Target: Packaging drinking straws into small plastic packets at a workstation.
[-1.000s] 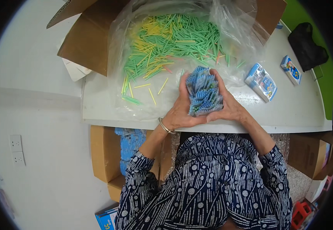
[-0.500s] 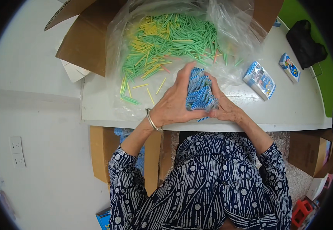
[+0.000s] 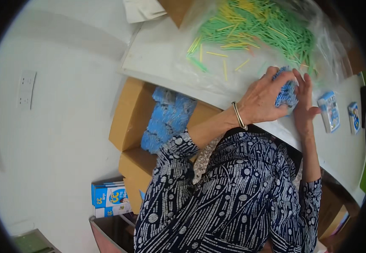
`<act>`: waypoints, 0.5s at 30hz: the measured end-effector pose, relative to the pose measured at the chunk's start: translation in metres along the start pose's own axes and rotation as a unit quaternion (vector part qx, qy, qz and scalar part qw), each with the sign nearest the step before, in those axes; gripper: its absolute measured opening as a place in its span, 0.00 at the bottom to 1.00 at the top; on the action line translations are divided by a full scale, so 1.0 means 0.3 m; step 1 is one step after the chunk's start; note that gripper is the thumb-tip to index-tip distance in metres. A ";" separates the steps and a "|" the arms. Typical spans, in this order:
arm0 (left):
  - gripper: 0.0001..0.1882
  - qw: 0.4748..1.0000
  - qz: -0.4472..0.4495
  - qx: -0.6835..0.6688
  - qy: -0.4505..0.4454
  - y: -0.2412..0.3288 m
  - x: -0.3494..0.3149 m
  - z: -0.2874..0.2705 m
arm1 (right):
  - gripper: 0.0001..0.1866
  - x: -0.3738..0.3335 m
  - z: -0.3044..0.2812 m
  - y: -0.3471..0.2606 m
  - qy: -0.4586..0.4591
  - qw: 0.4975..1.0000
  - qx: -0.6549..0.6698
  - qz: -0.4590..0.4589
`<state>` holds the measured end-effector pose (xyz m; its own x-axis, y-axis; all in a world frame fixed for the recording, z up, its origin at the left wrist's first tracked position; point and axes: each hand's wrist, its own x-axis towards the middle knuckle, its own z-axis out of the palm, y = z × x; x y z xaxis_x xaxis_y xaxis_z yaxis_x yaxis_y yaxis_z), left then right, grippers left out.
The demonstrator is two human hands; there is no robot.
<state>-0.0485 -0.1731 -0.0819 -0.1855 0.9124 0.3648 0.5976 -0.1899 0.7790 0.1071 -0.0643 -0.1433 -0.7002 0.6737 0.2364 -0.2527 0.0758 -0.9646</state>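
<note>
A bundle of small blue-and-white striped packets (image 3: 287, 92) is gripped in my left hand (image 3: 256, 99), just above the table's front edge. The left fingers curl round its far side, with a metal bangle on that wrist. My right hand (image 3: 304, 107) stands upright along the bundle's right side, its fingers stretched and its thumb sticking out; whether it touches the packets is hard to make out. Beyond both hands, many short green and yellow sticks (image 3: 259, 29) lie heaped on a clear plastic bag (image 3: 332, 50), some loose at the near left.
Below the table (image 3: 149, 55), an open cardboard box (image 3: 126, 118) holds blue packets (image 3: 168, 120). Blue-and-white cartons (image 3: 111, 199) are stacked further down. To my right on the table lie a larger blue-and-white pack (image 3: 329, 111) and a small box (image 3: 354, 118).
My view has swung to the left, bringing the box of blue packets into sight. My right hand has loosened from round the bundle and straightened its fingers; the left still holds it.
</note>
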 end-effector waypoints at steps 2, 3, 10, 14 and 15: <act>0.33 0.997 -0.012 -0.049 0.059 -0.031 -0.102 -0.119 | 0.58 -0.016 0.099 0.007 -0.010 0.999 0.033 -0.001; 0.34 0.988 -0.011 -0.112 0.106 -0.025 -0.137 -0.176 | 0.58 -0.024 0.115 0.018 -0.018 0.999 0.039 0.001; 0.33 0.947 -0.198 0.073 0.242 0.027 -0.354 -0.613 | 0.55 -0.038 -0.037 -0.061 0.040 0.996 0.085 0.011; 0.32 0.919 -0.248 0.233 0.197 -0.124 -0.392 -0.606 | 0.55 -0.012 -0.244 -0.119 0.066 0.995 0.079 0.007; 0.32 0.921 -0.243 0.238 0.192 -0.163 -0.389 -0.580 | 0.55 -0.003 -0.282 -0.129 0.070 0.995 0.076 0.004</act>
<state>-0.1918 -0.3334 -0.0738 -0.7285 0.6352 0.2564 0.6285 0.4708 0.6192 0.1740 -0.0055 -0.1160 -0.6049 0.7710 0.1990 -0.3524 -0.0350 -0.9352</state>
